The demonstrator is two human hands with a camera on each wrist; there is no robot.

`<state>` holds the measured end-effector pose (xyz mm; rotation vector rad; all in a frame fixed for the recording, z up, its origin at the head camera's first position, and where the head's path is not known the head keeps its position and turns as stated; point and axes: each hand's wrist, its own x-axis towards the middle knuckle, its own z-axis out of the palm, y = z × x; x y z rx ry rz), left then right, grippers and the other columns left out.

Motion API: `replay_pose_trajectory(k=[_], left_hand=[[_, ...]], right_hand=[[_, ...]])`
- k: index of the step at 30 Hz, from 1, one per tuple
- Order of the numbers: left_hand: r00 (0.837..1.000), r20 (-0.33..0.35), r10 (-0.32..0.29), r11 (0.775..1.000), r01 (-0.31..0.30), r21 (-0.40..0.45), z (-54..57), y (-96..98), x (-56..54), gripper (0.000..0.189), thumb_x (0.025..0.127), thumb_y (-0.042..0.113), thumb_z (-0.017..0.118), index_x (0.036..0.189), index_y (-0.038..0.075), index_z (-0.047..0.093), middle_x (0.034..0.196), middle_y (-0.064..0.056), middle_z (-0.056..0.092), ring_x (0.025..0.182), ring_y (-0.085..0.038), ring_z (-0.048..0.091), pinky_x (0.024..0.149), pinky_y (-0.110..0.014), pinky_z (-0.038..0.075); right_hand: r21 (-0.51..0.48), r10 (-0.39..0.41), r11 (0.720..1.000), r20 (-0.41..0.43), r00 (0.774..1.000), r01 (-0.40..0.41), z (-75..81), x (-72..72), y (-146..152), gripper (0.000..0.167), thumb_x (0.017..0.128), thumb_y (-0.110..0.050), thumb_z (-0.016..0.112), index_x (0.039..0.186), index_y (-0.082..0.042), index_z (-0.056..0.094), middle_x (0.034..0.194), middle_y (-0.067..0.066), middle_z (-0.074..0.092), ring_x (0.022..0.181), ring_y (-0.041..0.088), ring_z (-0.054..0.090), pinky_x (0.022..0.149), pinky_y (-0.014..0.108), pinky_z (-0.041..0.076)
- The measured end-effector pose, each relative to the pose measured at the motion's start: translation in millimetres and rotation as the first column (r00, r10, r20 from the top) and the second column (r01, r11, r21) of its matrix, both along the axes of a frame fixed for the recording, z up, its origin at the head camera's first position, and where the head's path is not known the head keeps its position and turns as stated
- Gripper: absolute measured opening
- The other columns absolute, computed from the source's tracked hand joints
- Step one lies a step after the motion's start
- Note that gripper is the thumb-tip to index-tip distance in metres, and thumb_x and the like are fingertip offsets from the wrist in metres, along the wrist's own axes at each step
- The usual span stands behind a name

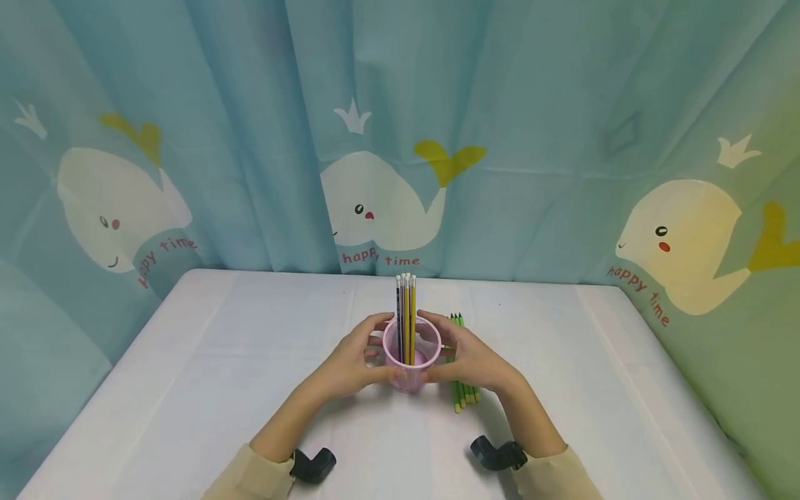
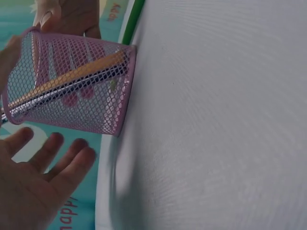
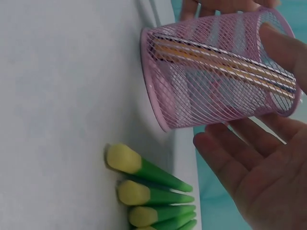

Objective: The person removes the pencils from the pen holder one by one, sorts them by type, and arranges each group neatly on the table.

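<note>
Pink round wire-mesh cup [image 1: 410, 380] sits between the fingers of the left hand [image 1: 353, 364] and right hand [image 1: 471, 361], both grasping it: thumbs against the near wall, index fingers by the far rim, other fingers splayed off the mesh. Whether its base touches the flat white counter [image 1: 187, 389] below them, I can't tell. I judge it light, stiff, hard to break, its mesh grippy; I'd favour the mid wall from both sides, as the slim bundle of yellow and dark-striped pencils [image 1: 407, 316] inside, pale eraser ends up, may tip or rattle. Just beside the right fingers, partly beneath, lie green pencils with yellow ends [image 3: 163, 196], a loose row I'd expect to roll if nudged. Beyond the fingers hangs a blue-green whale-print curtain [image 1: 250, 104], well out of the way.
</note>
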<state>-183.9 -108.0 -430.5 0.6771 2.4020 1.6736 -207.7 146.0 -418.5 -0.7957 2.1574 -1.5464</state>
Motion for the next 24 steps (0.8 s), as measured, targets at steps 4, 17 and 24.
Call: replay_pose_trajectory(k=[4,17,24], left_hand=[[0.999,-0.027,0.041,0.999,-0.040,0.025,1.3,0.4,-1.3,0.077,0.087,0.028,0.078,0.150,0.009,0.037,0.142,-0.014,0.050,0.126,-0.031,0.055,0.106,-0.044,0.049],[0.959,0.000,0.284,0.942,-0.280,0.184,9.3,6.9,-9.4,0.033,0.098,0.021,0.064,0.128,0.006,0.059,0.130,-0.012,0.062,0.119,-0.027,0.061,0.101,-0.038,0.054],[0.954,0.066,0.292,0.942,-0.299,0.150,13.3,14.6,-18.1,0.039,0.098,0.023,0.065,0.131,0.004,0.058,0.129,-0.011,0.062,0.116,-0.029,0.063,0.098,-0.041,0.055]], right_hand=[[-0.032,0.002,0.999,-0.002,1.000,-0.002,-2.2,0.3,-3,0.089,0.076,-0.010,0.084,0.152,-0.019,0.038,0.150,0.007,0.048,0.140,0.032,0.043,0.111,0.056,0.042],[-0.061,0.001,0.998,-0.013,1.000,-0.002,-7.0,-1.6,-7,0.088,0.074,-0.008,0.086,0.148,-0.018,0.041,0.144,0.006,0.054,0.135,0.026,0.049,0.108,0.051,0.046],[-0.075,0.002,0.997,-0.013,1.000,-0.003,-7.2,-2.9,-8,0.087,0.073,-0.008,0.086,0.148,-0.018,0.041,0.142,0.005,0.055,0.133,0.026,0.051,0.107,0.052,0.046]])
